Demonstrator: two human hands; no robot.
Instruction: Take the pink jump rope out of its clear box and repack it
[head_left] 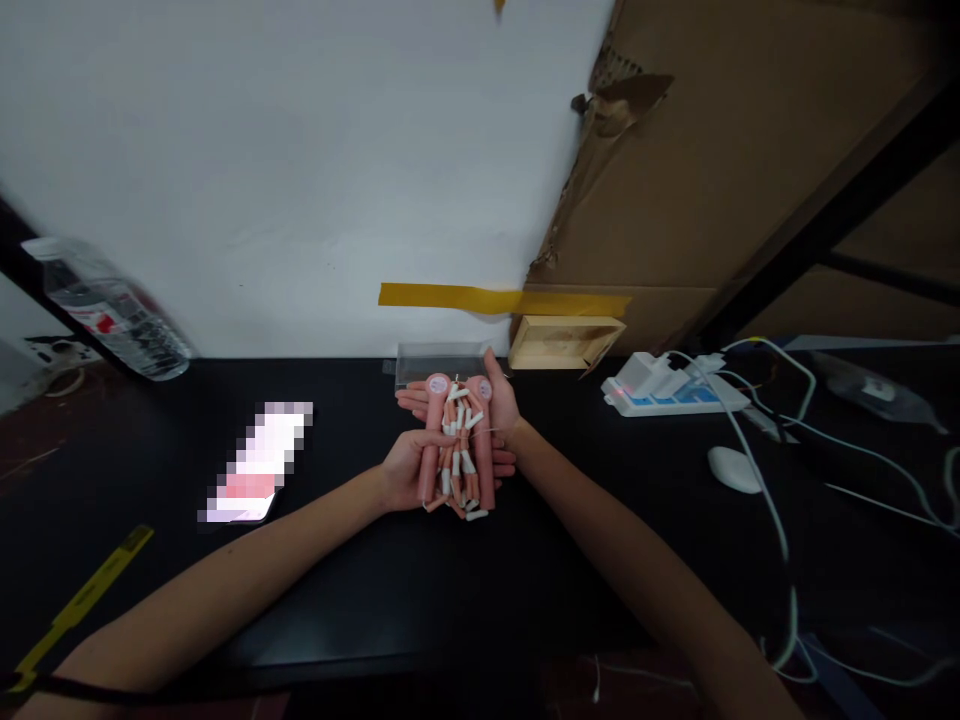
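A beaded jump rope [463, 460] with pink handles and pink and white beads lies bundled across my two hands, above the black table. My left hand [405, 468] wraps it from below, its thumb pressed over the near handle and beads; its fingertips come out on the right side. Beneath the upper part of the bundle, my right hand [505, 400] supports the rope on its palm, thumb stretched up and fingers showing at the left. A thin tie or strand seems to run across the beads. Just behind the hands is a clear plastic packet [442, 358].
On the left are a phone [259, 460] with a blurred screen, a water bottle [112, 310] and a yellow strap [86, 595]. A shallow wooden box [566, 343] stands behind. To the right are a power strip [667, 390], a white mouse [733, 470] and loose cables [776, 525].
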